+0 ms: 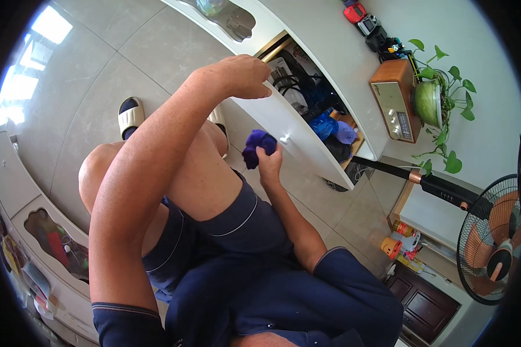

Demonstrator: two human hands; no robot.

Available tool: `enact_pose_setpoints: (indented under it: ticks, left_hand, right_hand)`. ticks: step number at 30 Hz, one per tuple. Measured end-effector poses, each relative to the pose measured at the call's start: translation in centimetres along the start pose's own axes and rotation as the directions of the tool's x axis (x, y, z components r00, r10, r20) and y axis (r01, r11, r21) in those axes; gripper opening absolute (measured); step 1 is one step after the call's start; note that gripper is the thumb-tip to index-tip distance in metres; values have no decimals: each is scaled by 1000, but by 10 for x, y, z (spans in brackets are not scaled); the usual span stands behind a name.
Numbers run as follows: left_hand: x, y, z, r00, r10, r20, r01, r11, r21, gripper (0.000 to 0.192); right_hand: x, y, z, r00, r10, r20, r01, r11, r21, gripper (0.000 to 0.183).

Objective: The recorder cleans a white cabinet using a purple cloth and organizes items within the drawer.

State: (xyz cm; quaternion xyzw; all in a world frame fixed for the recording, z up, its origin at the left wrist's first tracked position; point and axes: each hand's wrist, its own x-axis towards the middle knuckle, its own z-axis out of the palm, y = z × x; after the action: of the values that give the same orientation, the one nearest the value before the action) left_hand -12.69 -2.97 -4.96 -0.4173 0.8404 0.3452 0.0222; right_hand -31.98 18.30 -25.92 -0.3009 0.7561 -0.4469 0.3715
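Note:
My right hand [270, 165] grips a bunched dark purple cloth [259, 145], thumb across it, above the floor in front of the drawer. My left hand [245, 77] is at the far end of the white drawer front [282, 126], palm down with fingers bent; whether it touches the edge cannot be told. The drawer is pulled out from a white cabinet and has a small knob [285, 139]. Inside lie black cables [286, 81], a blue plastic bag [323, 126], a lavender cloth [345, 132] and dark items, partly hidden by the drawer front.
On the cabinet top [330, 52] stand toy cars [367, 25], a wooden radio [395, 102] and a potted vine [430, 104]. A pedestal fan [488, 243] is at right, its pole [386, 169] near the drawer's end. Another cabinet [39, 217] stands at left.

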Motion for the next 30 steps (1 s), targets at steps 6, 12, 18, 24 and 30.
enact_pose_setpoints:
  ticks: [6, 12, 18, 24, 30]
  left_hand:
    - [8, -3, 5, 999, 41, 18, -41, 999, 18, 31]
    - [3, -9, 12, 999, 19, -50, -17, 999, 37, 27]
    - [-12, -8, 12, 966, -155, -209, 187, 972, 145, 21]
    - [-39, 13, 6, 965, -225, 133, 194, 958, 213, 32]
    - [-46, 21, 2, 962, -167, 216, 137, 980, 145, 36]
  right_hand:
    - [29, 15, -23, 862, 398, 315, -507, 639, 578, 37]
    - [35, 1, -37, 838, 355, 414, -545, 585, 601, 38]
    - [77, -4, -20, 837, 444, 319, -539, 573, 617, 31]
    - [137, -8, -29, 875, 376, 304, -482, 625, 614, 29]
    - [193, -36, -32, 864, 445, 234, -490, 643, 589, 29]
